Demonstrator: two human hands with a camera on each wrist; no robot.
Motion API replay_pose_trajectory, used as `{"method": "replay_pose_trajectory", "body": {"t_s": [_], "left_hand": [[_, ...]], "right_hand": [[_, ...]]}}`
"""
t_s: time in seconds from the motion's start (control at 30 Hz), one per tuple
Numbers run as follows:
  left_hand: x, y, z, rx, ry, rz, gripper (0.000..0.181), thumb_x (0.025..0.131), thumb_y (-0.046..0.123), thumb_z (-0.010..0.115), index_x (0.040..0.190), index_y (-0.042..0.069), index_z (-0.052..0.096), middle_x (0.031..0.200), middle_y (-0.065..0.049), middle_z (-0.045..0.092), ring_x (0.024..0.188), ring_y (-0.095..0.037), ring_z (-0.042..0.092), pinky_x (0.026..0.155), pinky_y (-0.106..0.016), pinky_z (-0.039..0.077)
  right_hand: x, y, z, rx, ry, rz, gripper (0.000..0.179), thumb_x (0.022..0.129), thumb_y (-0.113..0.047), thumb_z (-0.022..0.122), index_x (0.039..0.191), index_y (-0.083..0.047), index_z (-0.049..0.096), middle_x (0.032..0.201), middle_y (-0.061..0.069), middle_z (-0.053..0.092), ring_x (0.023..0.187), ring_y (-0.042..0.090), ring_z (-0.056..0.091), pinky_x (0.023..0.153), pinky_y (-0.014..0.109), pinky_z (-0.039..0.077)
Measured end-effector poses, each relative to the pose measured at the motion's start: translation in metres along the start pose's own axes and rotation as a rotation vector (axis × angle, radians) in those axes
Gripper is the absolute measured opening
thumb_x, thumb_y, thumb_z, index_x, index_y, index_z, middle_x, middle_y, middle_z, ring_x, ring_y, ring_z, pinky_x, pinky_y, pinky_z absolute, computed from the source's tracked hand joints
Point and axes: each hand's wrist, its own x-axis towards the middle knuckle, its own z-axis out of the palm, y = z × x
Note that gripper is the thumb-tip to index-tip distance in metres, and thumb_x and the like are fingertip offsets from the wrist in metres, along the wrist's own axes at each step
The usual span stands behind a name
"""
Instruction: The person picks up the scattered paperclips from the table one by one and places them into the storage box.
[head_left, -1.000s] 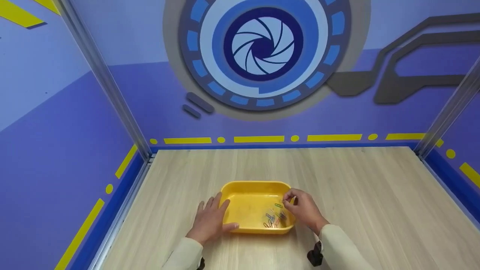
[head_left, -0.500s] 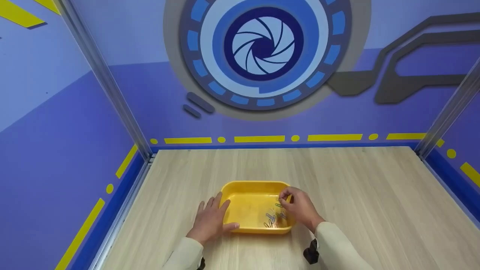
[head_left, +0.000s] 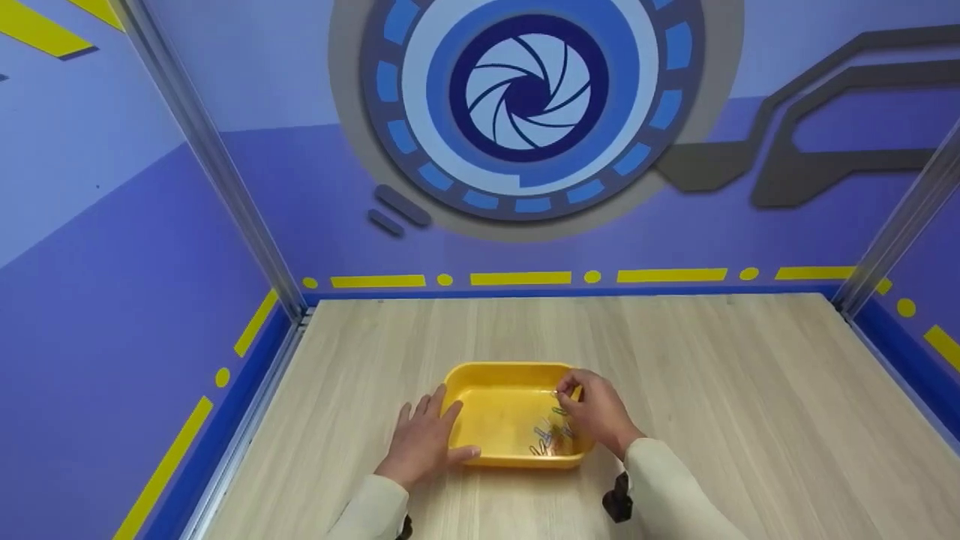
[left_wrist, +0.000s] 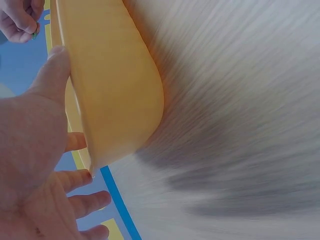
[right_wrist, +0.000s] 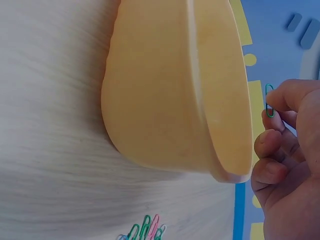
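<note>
A yellow tray (head_left: 487, 420) sits on the table, with several coloured paper clips (head_left: 541, 435) scattered in its right part. My left hand (head_left: 420, 442) rests at the tray's left end, fingers spread. In the left wrist view its thumb (left_wrist: 57, 65) lies along the rim, while the index fingertip touches the corner. My right hand (head_left: 600, 409) is over the tray's right rim, pinching a small green paper clip (right_wrist: 270, 100) between thumb and index finger. Its other fingers curl loosely toward the palm.
A bunch of green, pink and blue paper clips (right_wrist: 145, 227) lies on the table at the lower edge of the right wrist view. Blue-purple printed walls (head_left: 360, 210) enclose the wooden table (head_left: 720, 375) at the back and sides.
My right hand has shifted slightly left and away from me, bringing its pinched fingertips farther inside the tray's right rim. The left hand and the tray have hardly moved.
</note>
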Motion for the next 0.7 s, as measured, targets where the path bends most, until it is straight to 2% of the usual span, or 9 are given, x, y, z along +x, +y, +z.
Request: {"method": "replay_pose_trajectory", "body": {"t_s": [0.13, 0.33, 0.5, 0.7], "left_hand": [[0.0, 0.0, 0.001, 0.005, 0.002, 0.006, 0.081, 0.073, 0.068, 0.056, 0.136, 0.018, 0.043, 0.15, -0.012, 0.022, 0.133, -0.036, 0.03, 0.106, -0.059, 0.02], [-0.002, 0.0, 0.001, 0.04, 0.048, 0.032, 0.079, 0.074, 0.065, 0.057, 0.134, 0.016, 0.045, 0.148, -0.014, 0.027, 0.13, -0.036, 0.034, 0.104, -0.06, 0.024], [-0.002, 0.001, 0.001, 0.036, 0.043, 0.016, 0.079, 0.074, 0.065, 0.057, 0.135, 0.017, 0.045, 0.148, -0.014, 0.026, 0.131, -0.036, 0.034, 0.104, -0.059, 0.023], [-0.003, 0.003, 0.0, 0.018, 0.02, -0.006, 0.079, 0.074, 0.065, 0.057, 0.136, 0.018, 0.043, 0.15, -0.013, 0.023, 0.132, -0.035, 0.031, 0.106, -0.059, 0.021]], "right_hand": [[0.0, 0.001, -0.001, 0.001, 0.007, 0.006, 0.009, 0.083, -0.016, 0.066, 0.089, -0.019, 0.06, 0.088, -0.002, 0.055, 0.078, 0.015, 0.048, 0.069, 0.024, 0.044], [0.001, 0.007, -0.005, -0.006, 0.039, -0.043, 0.008, 0.083, -0.016, 0.066, 0.09, -0.017, 0.061, 0.088, -0.002, 0.056, 0.078, 0.015, 0.047, 0.068, 0.024, 0.042], [0.001, 0.015, -0.012, 0.026, 0.04, -0.002, 0.007, 0.085, -0.014, 0.063, 0.091, -0.017, 0.061, 0.09, -0.002, 0.055, 0.081, 0.015, 0.046, 0.069, 0.025, 0.04], [-0.001, 0.028, -0.022, -0.019, 0.062, 0.025, 0.007, 0.087, -0.016, 0.061, 0.093, -0.016, 0.062, 0.091, -0.002, 0.056, 0.078, 0.016, 0.047, 0.063, 0.025, 0.04]]}}
